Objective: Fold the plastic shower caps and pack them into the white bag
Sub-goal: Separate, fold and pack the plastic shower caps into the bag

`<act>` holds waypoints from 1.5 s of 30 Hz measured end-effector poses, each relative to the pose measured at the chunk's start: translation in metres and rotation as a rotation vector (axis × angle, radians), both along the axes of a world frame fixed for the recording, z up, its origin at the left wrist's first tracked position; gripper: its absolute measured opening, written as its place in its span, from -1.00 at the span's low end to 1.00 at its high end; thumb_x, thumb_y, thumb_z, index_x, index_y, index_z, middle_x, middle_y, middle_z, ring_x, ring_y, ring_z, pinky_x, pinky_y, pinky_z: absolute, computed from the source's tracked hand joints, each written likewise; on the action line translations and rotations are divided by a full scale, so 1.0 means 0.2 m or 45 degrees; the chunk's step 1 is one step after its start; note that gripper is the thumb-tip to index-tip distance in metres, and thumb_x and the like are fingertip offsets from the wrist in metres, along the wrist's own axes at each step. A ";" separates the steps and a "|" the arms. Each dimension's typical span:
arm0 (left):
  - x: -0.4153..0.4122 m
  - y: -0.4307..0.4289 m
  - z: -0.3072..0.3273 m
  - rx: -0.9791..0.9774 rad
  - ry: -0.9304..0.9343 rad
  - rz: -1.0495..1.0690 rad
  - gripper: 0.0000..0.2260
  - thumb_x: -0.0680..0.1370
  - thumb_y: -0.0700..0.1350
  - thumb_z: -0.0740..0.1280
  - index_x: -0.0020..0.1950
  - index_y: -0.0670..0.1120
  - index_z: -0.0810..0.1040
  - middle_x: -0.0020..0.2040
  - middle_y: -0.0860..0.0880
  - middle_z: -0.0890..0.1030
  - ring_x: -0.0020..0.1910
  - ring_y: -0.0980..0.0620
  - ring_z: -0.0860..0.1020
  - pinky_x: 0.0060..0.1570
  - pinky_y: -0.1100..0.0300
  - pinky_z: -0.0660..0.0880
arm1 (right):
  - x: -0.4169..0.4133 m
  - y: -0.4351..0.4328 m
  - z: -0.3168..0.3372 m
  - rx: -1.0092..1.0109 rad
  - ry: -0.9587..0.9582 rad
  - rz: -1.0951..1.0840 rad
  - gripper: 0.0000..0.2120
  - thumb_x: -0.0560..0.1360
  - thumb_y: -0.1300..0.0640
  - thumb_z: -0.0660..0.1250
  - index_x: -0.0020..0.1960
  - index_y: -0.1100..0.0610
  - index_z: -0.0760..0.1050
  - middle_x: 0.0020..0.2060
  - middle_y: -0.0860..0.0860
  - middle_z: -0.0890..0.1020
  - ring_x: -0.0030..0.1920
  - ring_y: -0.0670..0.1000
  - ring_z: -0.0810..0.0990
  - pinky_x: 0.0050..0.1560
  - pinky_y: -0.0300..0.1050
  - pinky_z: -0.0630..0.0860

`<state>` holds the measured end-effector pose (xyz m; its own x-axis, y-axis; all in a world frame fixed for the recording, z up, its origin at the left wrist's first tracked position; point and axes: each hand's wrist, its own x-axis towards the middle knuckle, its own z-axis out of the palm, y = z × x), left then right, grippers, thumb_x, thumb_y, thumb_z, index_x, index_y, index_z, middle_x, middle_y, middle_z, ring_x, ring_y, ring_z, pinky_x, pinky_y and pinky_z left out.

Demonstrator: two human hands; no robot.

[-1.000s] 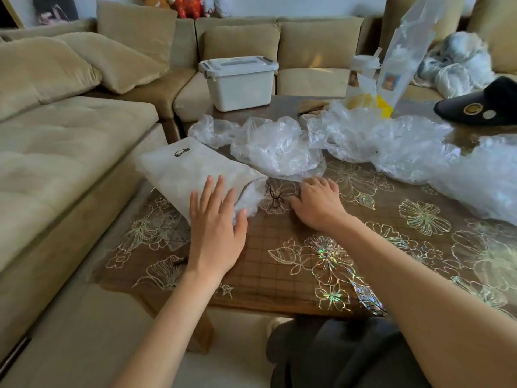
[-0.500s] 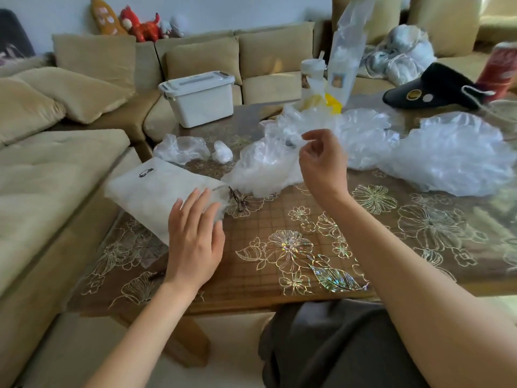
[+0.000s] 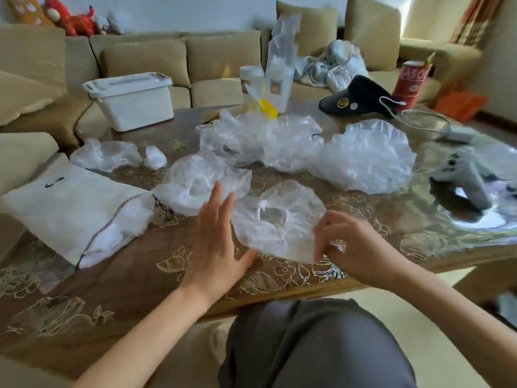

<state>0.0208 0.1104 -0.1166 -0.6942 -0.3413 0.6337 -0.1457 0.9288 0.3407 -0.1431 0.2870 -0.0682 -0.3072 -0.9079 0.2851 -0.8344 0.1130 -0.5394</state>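
Note:
A clear plastic shower cap (image 3: pixel 277 219) lies spread on the table near the front edge. My right hand (image 3: pixel 347 245) pinches its near right rim with curled fingers. My left hand (image 3: pixel 215 242) is flat with straight fingers just left of the cap, thumb near its edge. The white bag (image 3: pixel 70 211) lies on its side at the left, mouth toward me, with white plastic showing inside. Another cap (image 3: pixel 198 180) lies between bag and held cap. Several more caps (image 3: pixel 363 155) are heaped behind.
On the glass-topped floral table (image 3: pixel 140 261) stand a white lidded box (image 3: pixel 131 99), a tall clear packet (image 3: pixel 279 65), a black visor (image 3: pixel 358 99), a red can (image 3: pixel 411 82) and a grey game controller (image 3: pixel 464 175). A beige sofa (image 3: pixel 28 93) wraps the left and back.
My right hand pulled one cap from the heap down to the near table edge. My left hand left the white bag and moved right, beside that cap. The view shifted right.

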 end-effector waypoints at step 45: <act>-0.50 -0.06 0.19 0.981 -0.099 0.204 -0.88 0.60 -0.08 0.22 -0.03 -0.11 0.48 -0.13 -0.01 0.51 -0.08 0.00 0.49 -0.12 0.17 0.37 | -0.23 -0.02 -0.02 -0.141 -1.378 -0.682 -0.75 0.47 0.17 0.39 0.05 0.32 0.49 -0.14 0.17 0.62 -0.23 0.08 0.59 -0.27 -0.06 0.55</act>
<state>-0.0796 0.0978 -0.0789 -0.6322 -0.7639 0.1297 -0.3078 0.4012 0.8627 -0.1884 0.2829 -0.0719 -0.7637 -0.5800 -0.2835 0.1921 0.2151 -0.9575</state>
